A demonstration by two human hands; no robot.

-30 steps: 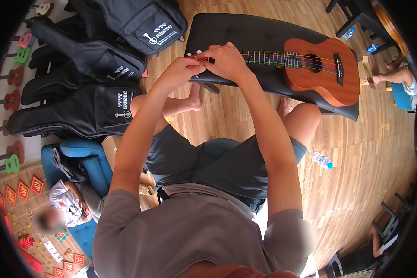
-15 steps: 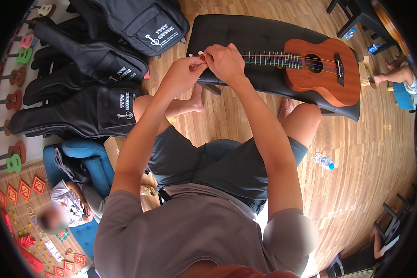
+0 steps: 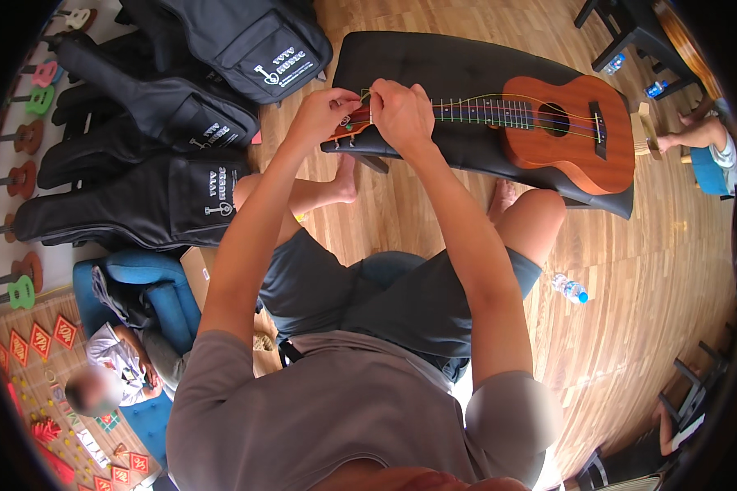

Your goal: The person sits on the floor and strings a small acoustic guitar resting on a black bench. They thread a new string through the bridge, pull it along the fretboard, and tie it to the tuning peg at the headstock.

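Note:
A brown wooden ukulele lies across a black padded bench, its headstock toward the left. At the headstock, my left hand is closed in a pinch on a thin yellow-green string, a small loop of which shows between the two hands. My right hand is closed over the neck near the nut, with the string running out under it. Toward the body, one yellow string bows loosely away from the fretboard, while the others lie straight. My right fingertips are partly hidden.
Several black instrument bags are piled at the left, beside a wall of small ukuleles. A person sits on a blue sofa at lower left. A water bottle lies on the wooden floor at right. A dark chair stands far right.
The yellow string has gone from lying straight to bowing loosely off the fretboard. My left hand has shifted slightly left, away from the right, exposing the headstock and a string loop.

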